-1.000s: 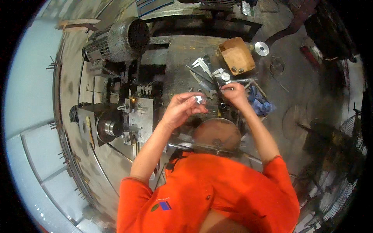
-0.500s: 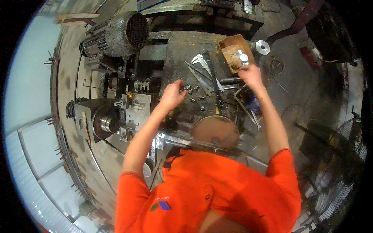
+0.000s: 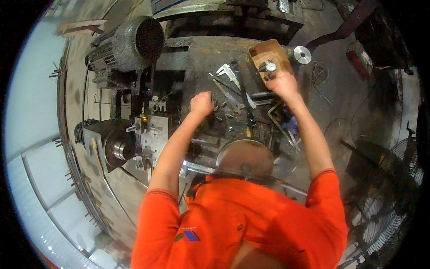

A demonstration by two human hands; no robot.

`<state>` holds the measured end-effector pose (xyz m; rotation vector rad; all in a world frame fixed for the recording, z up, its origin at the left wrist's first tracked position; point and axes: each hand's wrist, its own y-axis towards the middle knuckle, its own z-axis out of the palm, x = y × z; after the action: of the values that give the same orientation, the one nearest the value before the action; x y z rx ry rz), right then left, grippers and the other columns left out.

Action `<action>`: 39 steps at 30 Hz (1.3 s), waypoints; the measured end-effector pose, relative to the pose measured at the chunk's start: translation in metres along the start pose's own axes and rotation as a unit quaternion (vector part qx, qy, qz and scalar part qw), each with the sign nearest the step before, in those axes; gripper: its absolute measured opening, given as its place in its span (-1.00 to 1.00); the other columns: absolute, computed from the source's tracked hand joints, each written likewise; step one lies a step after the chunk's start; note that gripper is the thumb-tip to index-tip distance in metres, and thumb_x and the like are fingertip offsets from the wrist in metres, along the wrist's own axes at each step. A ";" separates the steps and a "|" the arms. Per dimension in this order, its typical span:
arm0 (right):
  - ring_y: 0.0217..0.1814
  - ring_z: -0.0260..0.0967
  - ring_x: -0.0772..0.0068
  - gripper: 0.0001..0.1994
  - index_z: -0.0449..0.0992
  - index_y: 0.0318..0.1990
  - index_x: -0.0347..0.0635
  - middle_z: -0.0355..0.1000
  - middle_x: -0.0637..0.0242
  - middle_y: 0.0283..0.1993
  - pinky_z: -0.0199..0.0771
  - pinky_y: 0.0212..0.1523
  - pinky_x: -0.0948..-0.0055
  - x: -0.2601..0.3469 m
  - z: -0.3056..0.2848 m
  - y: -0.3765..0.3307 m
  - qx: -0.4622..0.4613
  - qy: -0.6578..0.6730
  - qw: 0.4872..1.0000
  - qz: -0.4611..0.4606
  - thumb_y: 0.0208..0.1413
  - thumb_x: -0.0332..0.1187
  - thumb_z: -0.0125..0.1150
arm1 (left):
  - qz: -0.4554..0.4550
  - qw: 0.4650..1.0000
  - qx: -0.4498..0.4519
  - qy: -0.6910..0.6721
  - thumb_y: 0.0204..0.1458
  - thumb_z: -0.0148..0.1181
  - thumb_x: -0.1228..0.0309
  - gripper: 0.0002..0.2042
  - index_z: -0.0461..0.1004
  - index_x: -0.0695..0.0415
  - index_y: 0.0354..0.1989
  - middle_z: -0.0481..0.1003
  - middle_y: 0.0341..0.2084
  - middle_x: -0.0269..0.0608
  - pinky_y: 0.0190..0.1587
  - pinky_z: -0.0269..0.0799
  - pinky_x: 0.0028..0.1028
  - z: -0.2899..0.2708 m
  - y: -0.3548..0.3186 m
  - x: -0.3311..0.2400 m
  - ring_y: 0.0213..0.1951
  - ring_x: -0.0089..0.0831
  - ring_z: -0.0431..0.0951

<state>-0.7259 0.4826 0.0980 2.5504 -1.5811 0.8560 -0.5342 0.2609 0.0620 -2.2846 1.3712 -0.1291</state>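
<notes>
My right hand (image 3: pixel 283 84) is closed round a dial caliper (image 3: pixel 270 67), whose round white dial and jaws stick out past the fingers. It is over the brown open box (image 3: pixel 283 50). To the left, my left hand (image 3: pixel 202 104) is curled into a fist above the dark bench; what its fingers hold, if anything, is hidden. Several small metal parts (image 3: pixel 230 116) lie just right of that fist. Between the hands lie a vernier caliper (image 3: pixel 227 72), a flat file-like tool (image 3: pixel 228 95) and a long dark bar (image 3: pixel 244 87).
A motor (image 3: pixel 134 45) stands at the far left, above a lathe-like chuck (image 3: pixel 120 150) and a metal tool block (image 3: pixel 154 134). A round brown disc (image 3: pixel 246 159) lies near my body. At the right are a silver round piece (image 3: pixel 302 54) and a fan guard (image 3: pixel 398 179).
My right hand has moved slightly left and farther over the box with the dial caliper. The left fist has turned, hiding its fingertips. The whole view has shifted a little left.
</notes>
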 end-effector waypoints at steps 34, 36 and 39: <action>-0.23 0.39 0.04 -0.62 0.52 -0.27 -0.21 0.41 0.10 -0.17 0.38 -0.21 0.31 -0.020 -0.065 -0.074 -0.110 0.139 0.983 -0.050 -0.39 -0.32 0.11 | 0.088 0.986 0.069 0.119 -0.20 0.10 0.36 -0.76 0.43 0.10 -0.30 0.51 -0.36 -0.06 -0.27 0.43 -0.21 -0.001 0.004 -0.006 -0.27 -0.13 0.53; -0.23 0.41 0.11 -0.61 0.51 -0.26 -0.24 0.40 0.09 -0.14 0.38 -0.19 0.35 -0.019 -0.075 -0.092 -0.119 0.146 0.981 -0.056 -0.38 -0.34 0.10 | 0.087 0.989 0.055 0.106 -0.19 0.14 0.29 -0.73 0.40 0.09 -0.28 0.50 -0.41 -0.05 -0.31 0.42 -0.18 0.003 0.004 -0.001 -0.31 -0.11 0.52; -0.21 0.42 0.17 -0.61 0.48 -0.25 -0.31 0.39 0.06 -0.11 0.37 -0.15 0.41 -0.022 -0.084 -0.126 -0.158 0.187 0.968 -0.052 -0.38 -0.40 0.06 | 0.083 0.992 0.035 0.087 -0.18 0.17 0.22 -0.68 0.38 0.09 -0.25 0.50 -0.43 -0.05 -0.34 0.42 -0.17 0.006 0.003 0.001 -0.34 -0.10 0.52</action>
<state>-0.6652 0.5867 0.1918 2.0836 -1.3325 0.9220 -0.5342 0.2604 0.0552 -2.1328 1.6120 -0.3241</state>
